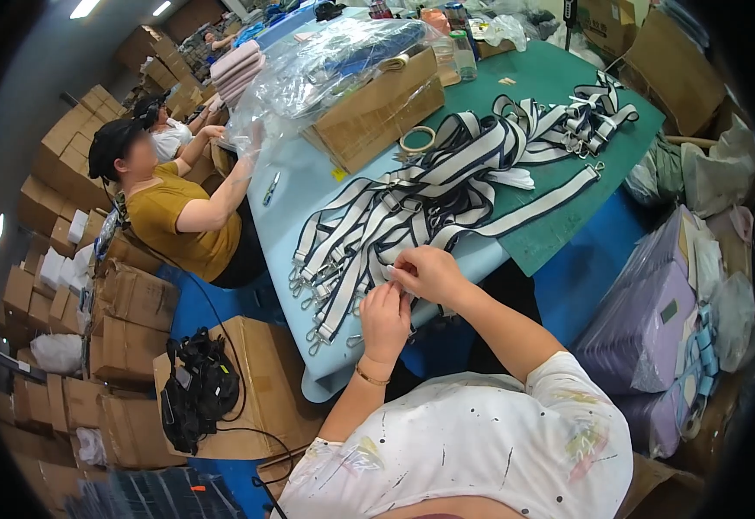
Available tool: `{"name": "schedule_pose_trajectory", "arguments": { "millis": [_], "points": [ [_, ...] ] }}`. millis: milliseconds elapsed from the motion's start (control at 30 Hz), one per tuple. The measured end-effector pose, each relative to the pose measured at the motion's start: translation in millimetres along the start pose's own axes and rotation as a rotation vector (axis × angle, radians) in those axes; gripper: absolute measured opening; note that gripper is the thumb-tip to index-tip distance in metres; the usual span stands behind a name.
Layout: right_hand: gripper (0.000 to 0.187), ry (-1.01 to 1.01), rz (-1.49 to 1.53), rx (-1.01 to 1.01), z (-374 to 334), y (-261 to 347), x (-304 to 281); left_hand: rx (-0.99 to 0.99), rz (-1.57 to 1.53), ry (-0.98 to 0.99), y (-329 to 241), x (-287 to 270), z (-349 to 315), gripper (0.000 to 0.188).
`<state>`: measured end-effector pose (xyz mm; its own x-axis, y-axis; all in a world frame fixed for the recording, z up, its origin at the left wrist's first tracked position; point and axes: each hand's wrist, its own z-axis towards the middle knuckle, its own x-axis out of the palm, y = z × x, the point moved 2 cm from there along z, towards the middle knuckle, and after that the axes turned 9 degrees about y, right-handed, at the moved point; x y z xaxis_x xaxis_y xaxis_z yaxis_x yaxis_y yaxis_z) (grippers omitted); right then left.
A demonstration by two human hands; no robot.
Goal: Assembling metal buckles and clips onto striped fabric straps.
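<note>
A pile of white webbing straps [455, 177] with dark blue edges lies tangled across the table, metal snap hooks [314, 337] at their ends. At the near edge of the pile, my two hands meet. My right hand [433, 277] is closed in a pinch, with a small whitish bit at its fingertips. Just below it, my left hand [384, 322] has its fingers bent and closed, touching or nearly touching the right. What they grip is too small and covered to name. One strap [533, 214] runs from a hook at the right toward my right hand.
A cardboard box [377, 108] with plastic film stands on the blue-covered table [286, 238]; a green mat [559, 233] covers its right part. A tape ring [417, 138] and a small cutter [271, 189] lie there. A co-worker [178, 199] sits at left. Wrapped purple stacks [632, 303] stand right.
</note>
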<state>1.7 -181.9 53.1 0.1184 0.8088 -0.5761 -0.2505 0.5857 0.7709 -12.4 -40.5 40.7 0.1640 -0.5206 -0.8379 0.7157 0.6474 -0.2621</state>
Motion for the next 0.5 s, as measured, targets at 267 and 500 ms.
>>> {"name": "schedule_pose_trajectory", "arguments": {
  "millis": [267, 500],
  "points": [
    [0.016, 0.019, -0.187, -0.256, 24, -7, 0, -0.049, -0.119, 0.074, 14, 8, 3, 0.018],
    [0.018, -0.029, -0.074, -0.250, 35, -28, 16, 0.030, -0.016, 0.151, 12, 12, 9, 0.017]
  ]
}}
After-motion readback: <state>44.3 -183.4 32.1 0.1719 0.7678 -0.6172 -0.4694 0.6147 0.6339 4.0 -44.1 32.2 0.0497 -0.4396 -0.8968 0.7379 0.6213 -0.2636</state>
